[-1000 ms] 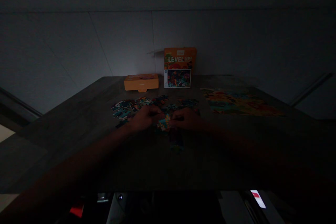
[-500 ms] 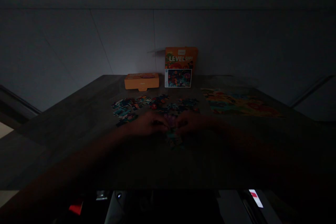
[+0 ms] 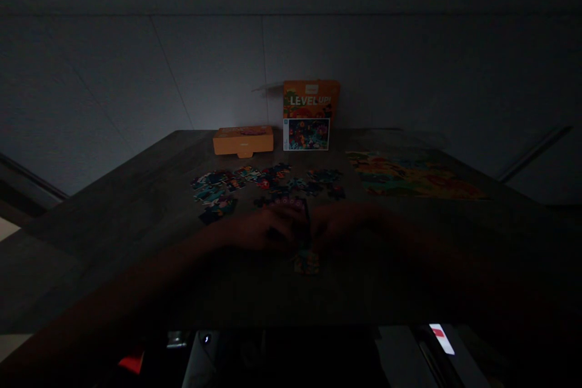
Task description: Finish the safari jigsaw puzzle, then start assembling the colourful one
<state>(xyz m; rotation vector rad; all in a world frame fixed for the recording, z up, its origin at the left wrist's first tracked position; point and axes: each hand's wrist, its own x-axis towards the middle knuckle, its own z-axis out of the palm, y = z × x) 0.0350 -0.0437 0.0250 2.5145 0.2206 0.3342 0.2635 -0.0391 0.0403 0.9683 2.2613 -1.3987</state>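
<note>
The light is very dim, and much detail is lost. My left hand (image 3: pixel 261 227) curls its fingers over a joined section of jigsaw puzzle (image 3: pixel 288 201) with a pinkish-purple scalloped pattern. Close on its right, my right hand (image 3: pixel 339 221) has its fingers bent down on the same joined pieces, at their right edge. A lower part of the puzzle section (image 3: pixel 307 262) shows below the fingertips. Both hands hide the middle of it. Loose puzzle pieces (image 3: pixel 213 185) lie in a spread beyond my hands, some single ones (image 3: pixel 336 193) to the right.
An orange box (image 3: pixel 243 142) lies near the table's far edge. Beside it stands an upright "LEVEL UP!" box (image 3: pixel 311 100) with a picture card (image 3: pixel 307 134) in front. A colourful flat puzzle picture (image 3: pixel 413 177) lies on the right of the grey table (image 3: pixel 113 206), before a pale wall.
Both hands and the joined puzzle section have come slightly nearer to me. My left hand now covers more of the section's middle, and more of its purple top edge shows.
</note>
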